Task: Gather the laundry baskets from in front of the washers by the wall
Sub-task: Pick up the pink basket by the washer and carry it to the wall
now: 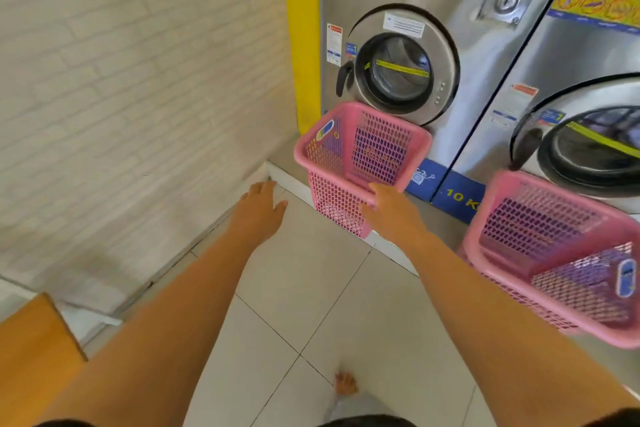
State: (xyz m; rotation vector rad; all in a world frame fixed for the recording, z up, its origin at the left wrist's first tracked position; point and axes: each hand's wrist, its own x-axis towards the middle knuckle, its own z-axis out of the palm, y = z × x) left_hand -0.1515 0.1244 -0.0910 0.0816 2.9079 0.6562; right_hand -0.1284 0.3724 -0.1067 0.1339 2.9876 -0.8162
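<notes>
**Obs:** Right hand [388, 210] is on the near rim of the pink perforated plastic laundry basket [360, 156] at 12 o'clock. Fingers curl over the rim edge, so I log it as gripping, though how firmly I cannot tell. Left hand [261, 210] is at 11 o'clock, fingers loosely spread, holding nothing, apart from the basket and above the pale tiled floor [304, 288].

**Chk:** Where does that basket sit?

**Obs:** On the raised white plinth [291, 180] directly below the round door of the stainless steel front-loading washer [398, 62] nearest the white brick-pattern wall [138, 80]. It tips toward the person, mouth facing the camera, near edge low. Probably the pull on the rim accounts for the tilt.

**Chk:** Other baskets?

**Obs:** A second pink perforated basket [554, 253] at 3 o'clock, in front of the neighbouring steel washer [588, 114]. It appears empty and untouched. Beneath it there may be another one nested; blur prevents confirmation.

**Chk:** Why one basket per door?

**Obs:** Judgement: each is parked under a door so wet loads drop straight in. That puts them in a row along the plinth, easy to collect in sequence from the wall outward.

**Chk:** Stage?

**Obs:** Early. First basket just taken in hand, none stacked yet. Free left hand looks placed to catch the far side of the rim. Risk: the basket could slide off the plinth edge if pulled one-handed.
</notes>
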